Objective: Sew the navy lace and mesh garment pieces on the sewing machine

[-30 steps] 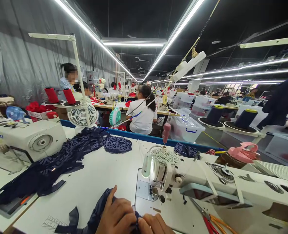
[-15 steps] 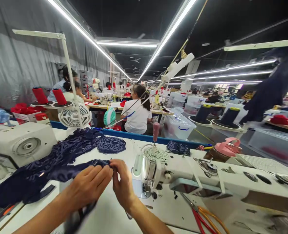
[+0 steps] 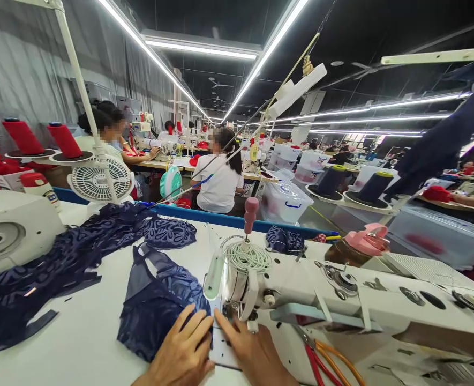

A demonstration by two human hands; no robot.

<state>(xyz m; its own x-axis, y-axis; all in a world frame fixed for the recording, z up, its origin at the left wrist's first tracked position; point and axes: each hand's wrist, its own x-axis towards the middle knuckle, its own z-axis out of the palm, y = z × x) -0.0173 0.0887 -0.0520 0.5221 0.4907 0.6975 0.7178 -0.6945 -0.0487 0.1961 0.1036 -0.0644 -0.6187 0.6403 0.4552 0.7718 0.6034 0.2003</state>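
Note:
A navy lace garment piece (image 3: 162, 300) lies spread on the white table, its right edge close to the head of the sewing machine (image 3: 301, 281). My left hand (image 3: 186, 346) rests on the fabric's lower right part, fingers stretched out and lying flat. Just beside it, my right hand (image 3: 255, 351) reaches below the machine head, its index finger extended towards the fabric's edge. Some of the right hand's fingers are hidden behind the machine. The needle and presser foot area is hard to make out.
More navy lace fabric (image 3: 80, 252) lies along the left, near a second machine (image 3: 15, 236). Scissors with red and orange handles (image 3: 321, 354) lie under the machine arm. A white fan (image 3: 100, 179) and navy thread cones (image 3: 331, 185) stand behind. Co-workers sit beyond the table.
Both hands have come down from holding the fabric up in the air and moved to the machine. The garment piece now lies spread on the table. The view has shifted slightly.

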